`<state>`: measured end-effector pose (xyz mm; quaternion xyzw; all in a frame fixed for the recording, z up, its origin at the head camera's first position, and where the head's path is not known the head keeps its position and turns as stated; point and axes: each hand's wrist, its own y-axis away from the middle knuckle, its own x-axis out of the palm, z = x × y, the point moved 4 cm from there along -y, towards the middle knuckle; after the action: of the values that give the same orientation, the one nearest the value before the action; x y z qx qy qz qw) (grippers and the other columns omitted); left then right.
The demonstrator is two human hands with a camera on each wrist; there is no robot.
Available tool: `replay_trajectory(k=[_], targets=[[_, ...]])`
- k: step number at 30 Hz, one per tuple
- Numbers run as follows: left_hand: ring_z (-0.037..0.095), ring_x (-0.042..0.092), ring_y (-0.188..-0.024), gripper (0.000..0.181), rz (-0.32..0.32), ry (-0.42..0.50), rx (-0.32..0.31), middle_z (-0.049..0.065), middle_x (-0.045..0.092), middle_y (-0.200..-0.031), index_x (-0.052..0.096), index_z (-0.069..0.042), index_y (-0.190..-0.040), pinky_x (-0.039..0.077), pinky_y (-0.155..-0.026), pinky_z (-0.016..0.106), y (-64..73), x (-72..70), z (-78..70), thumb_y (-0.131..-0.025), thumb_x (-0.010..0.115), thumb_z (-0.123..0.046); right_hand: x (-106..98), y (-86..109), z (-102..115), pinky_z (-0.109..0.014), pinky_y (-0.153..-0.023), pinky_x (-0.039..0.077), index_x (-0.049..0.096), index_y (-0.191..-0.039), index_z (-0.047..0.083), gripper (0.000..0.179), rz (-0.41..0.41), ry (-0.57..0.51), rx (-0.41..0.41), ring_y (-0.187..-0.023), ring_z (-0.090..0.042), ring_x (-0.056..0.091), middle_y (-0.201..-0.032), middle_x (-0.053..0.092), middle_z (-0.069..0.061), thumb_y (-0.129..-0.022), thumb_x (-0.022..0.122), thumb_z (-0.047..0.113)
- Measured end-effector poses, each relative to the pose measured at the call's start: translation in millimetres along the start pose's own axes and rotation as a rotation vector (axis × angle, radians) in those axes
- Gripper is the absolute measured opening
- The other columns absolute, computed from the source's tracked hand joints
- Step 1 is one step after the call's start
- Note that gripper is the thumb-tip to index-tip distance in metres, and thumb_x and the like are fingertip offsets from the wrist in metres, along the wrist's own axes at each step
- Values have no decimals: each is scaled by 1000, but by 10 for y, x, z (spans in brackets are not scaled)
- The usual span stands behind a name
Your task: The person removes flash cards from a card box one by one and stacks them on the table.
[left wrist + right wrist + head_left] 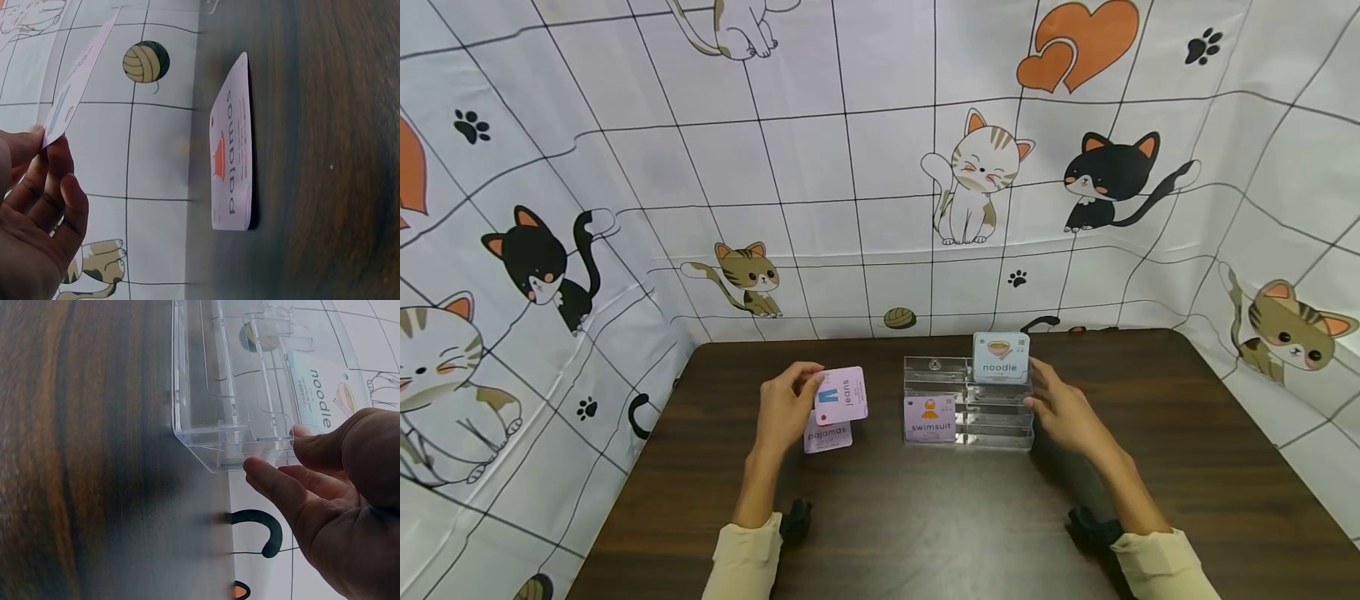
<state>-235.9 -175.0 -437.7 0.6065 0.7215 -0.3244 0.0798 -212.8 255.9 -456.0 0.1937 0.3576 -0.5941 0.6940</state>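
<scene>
Over the left part of the dark bench (895, 517), the left hand (782, 408) had its grip closed on the jeans card (842, 396), which it pinched near one edge between the thumb and the fingers. This card was raised, and in the head view it covered a part of the pajamas card (827, 439); the left wrist view showed that the pajamas card lay on the bench, apart from the held one. To the right stood a clear tiered rack (1000, 440), where the swimsuit card (929, 419) was at the front in the left column and the noodle card (1001, 358) was at the back in the right column. The right hand (1066, 408) was at the right end of this rack, its grip loose, with thumb and fingers parted and the fingertips against the clear plastic. Behind the bench hung a white cloth (880, 167) with printed cats.
</scene>
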Motion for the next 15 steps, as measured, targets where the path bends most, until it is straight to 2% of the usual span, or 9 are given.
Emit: replay_trajectory(k=[15], targets=[[20, 60, -73, 14, -12, -25, -31, 11, 76, -91, 78, -7, -115, 46, -61, 22, 5, -76, 26, -104, 72, -12, -8, 13, 12, -61, -96, 59, 26, -164, -6, 69, -20, 5, -7, -127, -57, 64, -153, 46, -44, -105, 61, -5]])
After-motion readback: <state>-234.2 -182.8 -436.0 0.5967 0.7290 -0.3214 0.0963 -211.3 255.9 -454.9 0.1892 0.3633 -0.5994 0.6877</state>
